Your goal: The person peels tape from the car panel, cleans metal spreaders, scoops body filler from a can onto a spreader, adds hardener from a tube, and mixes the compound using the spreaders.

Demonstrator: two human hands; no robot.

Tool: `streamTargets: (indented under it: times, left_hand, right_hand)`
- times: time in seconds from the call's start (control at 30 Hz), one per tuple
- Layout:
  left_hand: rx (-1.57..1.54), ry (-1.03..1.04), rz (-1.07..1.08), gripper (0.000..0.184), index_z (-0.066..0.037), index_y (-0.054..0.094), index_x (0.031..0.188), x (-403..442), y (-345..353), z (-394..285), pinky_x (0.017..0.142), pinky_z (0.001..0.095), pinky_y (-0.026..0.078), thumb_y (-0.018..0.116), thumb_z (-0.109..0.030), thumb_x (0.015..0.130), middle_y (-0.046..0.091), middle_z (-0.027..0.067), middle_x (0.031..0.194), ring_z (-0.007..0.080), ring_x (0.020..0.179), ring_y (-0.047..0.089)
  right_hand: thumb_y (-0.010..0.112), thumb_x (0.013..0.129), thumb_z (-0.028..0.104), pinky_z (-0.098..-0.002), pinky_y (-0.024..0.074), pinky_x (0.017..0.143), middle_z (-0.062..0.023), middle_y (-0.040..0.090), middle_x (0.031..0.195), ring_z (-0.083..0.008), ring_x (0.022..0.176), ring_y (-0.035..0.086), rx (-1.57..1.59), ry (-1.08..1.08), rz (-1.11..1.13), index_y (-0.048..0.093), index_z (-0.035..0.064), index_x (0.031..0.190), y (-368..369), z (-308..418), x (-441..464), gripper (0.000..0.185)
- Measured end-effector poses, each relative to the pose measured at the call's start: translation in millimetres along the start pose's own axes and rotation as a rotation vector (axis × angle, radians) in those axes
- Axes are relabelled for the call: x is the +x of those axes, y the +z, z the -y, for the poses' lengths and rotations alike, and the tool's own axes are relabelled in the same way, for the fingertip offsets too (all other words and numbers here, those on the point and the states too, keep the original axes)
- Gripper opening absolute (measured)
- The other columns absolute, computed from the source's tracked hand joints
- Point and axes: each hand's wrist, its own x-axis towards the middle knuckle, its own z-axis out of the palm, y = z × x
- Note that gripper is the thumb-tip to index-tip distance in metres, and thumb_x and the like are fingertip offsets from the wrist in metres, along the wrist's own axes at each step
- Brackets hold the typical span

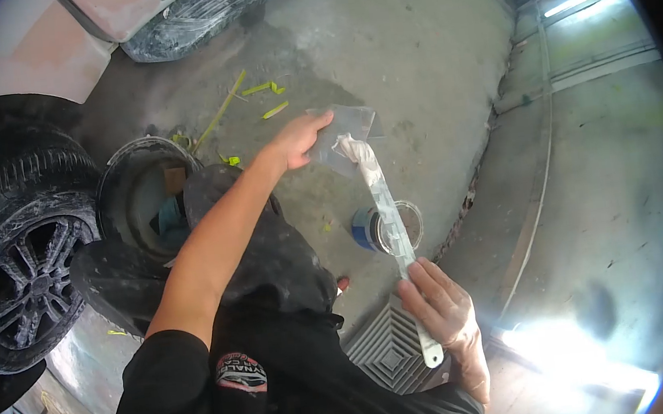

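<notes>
My left hand (300, 139) is closed on the edge of a clear plastic sheet (356, 117), thumb on top. My right hand (441, 302) grips a long flat mixing stick (383, 201) near its lower end, which has a small hole. Whitish paste (354, 149) coats the stick's far end, which lies against the sheet; streaks of it run down the stick. Below the stick stands an open can (365, 230) with a blue side, partly hidden by the stick.
To the left are a dusty car wheel (40, 278) and a dark bucket (124, 192) with things inside. Yellow-green tape scraps (275, 109) lie on the concrete floor (403, 46). A ridged square grate (387, 351) is near my right wrist; a wall (585, 156) runs along the right.
</notes>
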Motion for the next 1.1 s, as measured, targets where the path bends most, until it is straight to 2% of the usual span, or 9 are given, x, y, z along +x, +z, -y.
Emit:
streamTargets:
  times: [0.1, 0.2, 0.23, 0.43, 0.67, 0.83, 0.87, 0.97, 1.1]
  left_hand:
    - [-0.015, 0.076, -0.018, 0.042, -0.003, 0.062, 0.122, -2.3, -0.4, 14.8, 0.088, 0.0398, 0.056, 0.057, -0.039, 0.102, 0.068, 0.0083, 0.116, 0.0198, 0.102, 0.067]
    - [-0.141, 0.082, 0.060, 0.052, -0.003, 0.058, 0.131, -15.4, 15.8, 23.6, 0.093, 0.0421, 0.054, 0.060, -0.045, 0.100, 0.066, 0.0097, 0.123, 0.0207, 0.110, 0.065]
    - [-0.048, 0.018, -0.187, 0.062, -0.001, 0.053, 0.137, -21.4, 26.6, 23.2, 0.100, 0.0448, 0.050, 0.060, -0.049, 0.098, 0.063, 0.0114, 0.130, 0.0224, 0.117, 0.062]
    - [-0.256, 0.032, 0.006, 0.057, -0.006, 0.057, 0.132, -1.6, 13.8, 55.5, 0.098, 0.0437, 0.052, 0.063, -0.050, 0.096, 0.064, 0.0059, 0.127, 0.0197, 0.116, 0.062]
    - [-0.188, 0.012, -0.050, 0.050, -0.007, 0.060, 0.127, -28.9, 5.9, 46.7, 0.093, 0.0438, 0.055, 0.069, -0.043, 0.094, 0.067, 0.0074, 0.119, 0.0194, 0.108, 0.066]
    - [-0.234, 0.017, -0.031, 0.048, -0.005, 0.061, 0.126, -28.3, -2.8, 54.7, 0.095, 0.0444, 0.055, 0.069, -0.040, 0.094, 0.068, 0.0074, 0.119, 0.0212, 0.108, 0.067]
    - [-0.256, 0.015, -0.015, 0.048, -0.005, 0.061, 0.126, -24.6, -7.3, 60.4, 0.096, 0.0445, 0.054, 0.069, -0.040, 0.094, 0.068, 0.0072, 0.119, 0.0212, 0.108, 0.067]
    - [-0.261, -0.047, 0.012, 0.048, -0.005, 0.060, 0.127, -34.1, -8.0, 57.7, 0.097, 0.0451, 0.054, 0.068, -0.040, 0.095, 0.068, 0.0072, 0.119, 0.0208, 0.109, 0.067]
    - [-0.099, 0.017, -0.054, 0.049, -0.004, 0.058, 0.128, -49.3, -0.9, 52.6, 0.094, 0.0436, 0.055, 0.071, -0.036, 0.094, 0.066, 0.0084, 0.121, 0.0207, 0.110, 0.066]
  right_hand:
    - [0.076, 0.083, 0.014, -0.0351, 0.0613, 0.077, -0.0210, 0.072, 0.100, -0.0342, 0.096, 0.073, 0.229, 0.344, -0.218, 0.071, -0.0011, 0.108, -1.4, 4.0, -25.3, 0.030]
    - [0.050, 0.097, 0.020, -0.0395, 0.0578, 0.075, -0.0214, 0.073, 0.093, -0.0341, 0.084, 0.072, 0.020, 0.595, -0.396, 0.070, -0.0069, 0.109, -3.7, 7.3, -42.6, 0.036]
    - [0.048, 0.098, 0.024, -0.0409, 0.0567, 0.080, -0.0211, 0.068, 0.102, -0.0339, 0.092, 0.068, 0.026, 0.663, -0.469, 0.066, -0.0064, 0.114, 0.7, 3.0, -52.9, 0.039]
    - [0.039, 0.105, 0.050, -0.0457, 0.0506, 0.106, -0.0182, 0.046, 0.143, -0.0323, 0.132, 0.048, 0.451, 1.145, -1.004, 0.047, -0.0027, 0.139, 27.2, -30.5, -122.8, 0.063]
    - [0.041, 0.105, 0.048, -0.0410, 0.0494, 0.107, -0.0131, 0.044, 0.144, -0.0281, 0.133, 0.047, 0.399, 1.443, -0.769, 0.050, 0.0045, 0.140, -6.2, -28.6, -111.3, 0.057]
    - [0.046, 0.107, 0.021, -0.0356, 0.0536, 0.101, -0.0136, 0.058, 0.133, -0.0242, 0.124, 0.057, 0.326, 1.431, -0.458, 0.056, 0.0047, 0.137, 45.0, -53.8, -133.3, 0.035]
    - [0.053, 0.104, 0.017, -0.0345, 0.0567, 0.095, -0.0138, 0.064, 0.124, -0.0245, 0.114, 0.063, 0.003, 1.318, -0.257, 0.061, 0.0020, 0.132, 64.1, -56.6, -135.9, 0.032]
    - [0.060, 0.100, 0.018, -0.0277, 0.0532, 0.082, -0.0127, 0.069, 0.112, -0.0168, 0.099, 0.066, 0.514, 1.475, -0.627, 0.066, -0.0009, 0.127, 108.8, -78.7, -150.8, 0.033]
    - [0.059, 0.100, 0.016, -0.0273, 0.0533, 0.078, -0.0098, 0.069, 0.095, -0.0140, 0.088, 0.064, 0.568, 1.468, -0.612, 0.067, -0.0028, 0.125, 146.4, -86.1, -159.4, 0.033]
